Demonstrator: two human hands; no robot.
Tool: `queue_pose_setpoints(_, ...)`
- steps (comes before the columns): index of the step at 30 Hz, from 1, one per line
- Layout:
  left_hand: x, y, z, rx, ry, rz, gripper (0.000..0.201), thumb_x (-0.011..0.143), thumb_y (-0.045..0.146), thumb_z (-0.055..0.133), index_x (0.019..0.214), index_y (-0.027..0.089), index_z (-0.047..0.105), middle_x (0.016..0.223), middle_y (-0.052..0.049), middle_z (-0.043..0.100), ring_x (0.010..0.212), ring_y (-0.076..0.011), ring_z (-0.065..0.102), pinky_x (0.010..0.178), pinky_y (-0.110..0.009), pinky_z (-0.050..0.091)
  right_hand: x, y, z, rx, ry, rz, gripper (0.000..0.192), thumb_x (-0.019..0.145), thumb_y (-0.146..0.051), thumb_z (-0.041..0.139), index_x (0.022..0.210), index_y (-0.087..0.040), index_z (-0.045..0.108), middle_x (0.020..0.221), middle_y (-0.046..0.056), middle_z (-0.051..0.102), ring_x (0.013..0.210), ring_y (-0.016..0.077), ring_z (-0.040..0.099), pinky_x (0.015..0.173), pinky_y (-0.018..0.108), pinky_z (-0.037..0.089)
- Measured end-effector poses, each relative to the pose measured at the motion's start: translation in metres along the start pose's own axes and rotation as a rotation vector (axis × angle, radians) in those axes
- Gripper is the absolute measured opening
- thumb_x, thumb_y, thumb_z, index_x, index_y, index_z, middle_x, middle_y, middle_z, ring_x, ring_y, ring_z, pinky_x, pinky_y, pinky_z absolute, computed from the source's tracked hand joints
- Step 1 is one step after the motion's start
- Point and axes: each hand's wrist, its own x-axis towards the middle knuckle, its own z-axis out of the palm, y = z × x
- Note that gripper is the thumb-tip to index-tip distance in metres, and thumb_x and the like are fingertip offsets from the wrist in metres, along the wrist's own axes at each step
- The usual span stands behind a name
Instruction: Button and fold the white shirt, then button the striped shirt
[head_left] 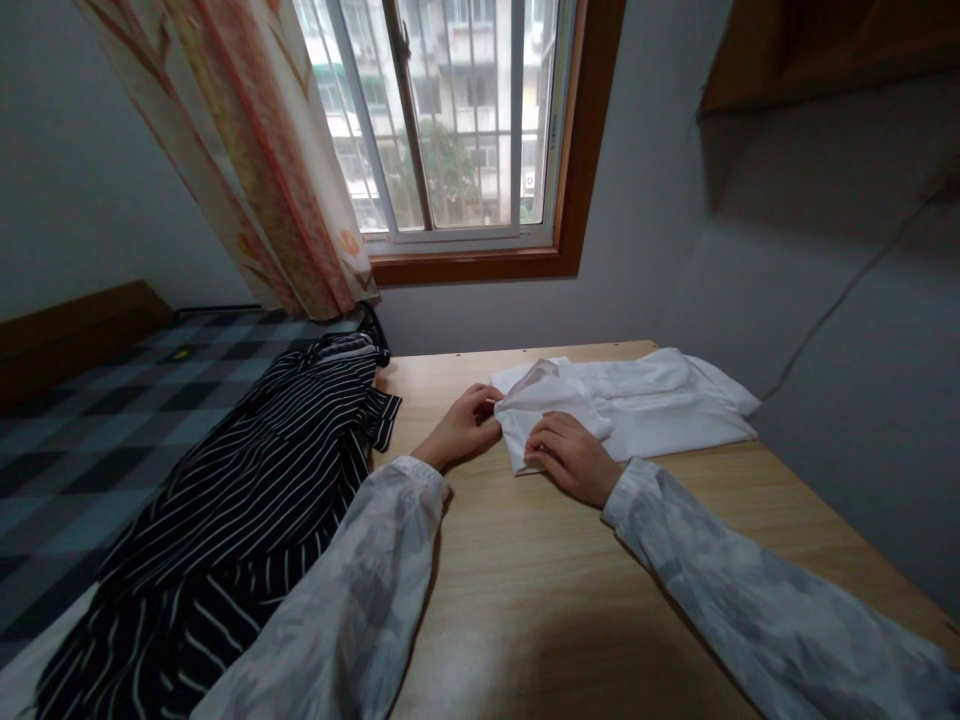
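— While both hands work, where is the white garment (637, 405)?
— Folded on the wooden surface (525, 600). Left hand (459, 432) pinches its left edge; right hand (574, 462) presses flat, fingers together, on its near corner. Striped clothing (247, 500) lies left.

Folded garment (637, 405) lies on the table (525, 590); striped garment (247, 500) left of it; window (442, 120) behind

A black striped garment (247, 500) drapes off the wooden table (525, 590) beside a checkered bed (90, 420).
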Motion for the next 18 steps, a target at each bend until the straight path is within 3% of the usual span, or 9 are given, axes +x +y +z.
queue_pose_setpoints(7,0.003,-0.001,0.001,0.086,0.102,-0.03,0.013,0.085,0.015,0.072,0.097,0.018,0.067,0.112,-0.006,0.063,0.09,-0.0151,0.069,0.076,-0.027,0.059,0.002,-0.003,0.002,0.035,-0.018,0.0,0.012,0.11,-0.026,0.062,0.099,-0.024,0.067,0.101,0.008,0.071,0.102,0.0267,0.062,0.098,0.046,0.05)
queue_pose_setpoints(12,0.005,-0.002,0.001,0.323,0.222,0.115,0.024,0.078,-0.001,0.059,0.09,0.019,0.064,0.101,-0.004,0.06,0.09,-0.0175,0.061,0.081,-0.03,0.055,0.004,-0.005,0.005,0.031,-0.059,-0.068,0.012,0.11,-0.024,0.059,0.101,-0.023,0.066,0.098,0.007,0.071,0.101,0.026,0.062,0.107,0.049,0.05)
queue_pose_setpoints(18,0.005,-0.011,0.0,0.428,0.199,0.035,0.031,0.081,-0.002,0.054,0.098,0.021,0.066,0.11,-0.007,0.066,0.099,-0.021,0.066,0.091,-0.034,0.058,0.005,-0.006,0.006,-0.016,-0.105,-0.053,0.011,0.109,-0.025,0.063,0.099,-0.024,0.068,0.098,0.006,0.071,0.1,0.0265,0.062,0.105,0.049,0.051)
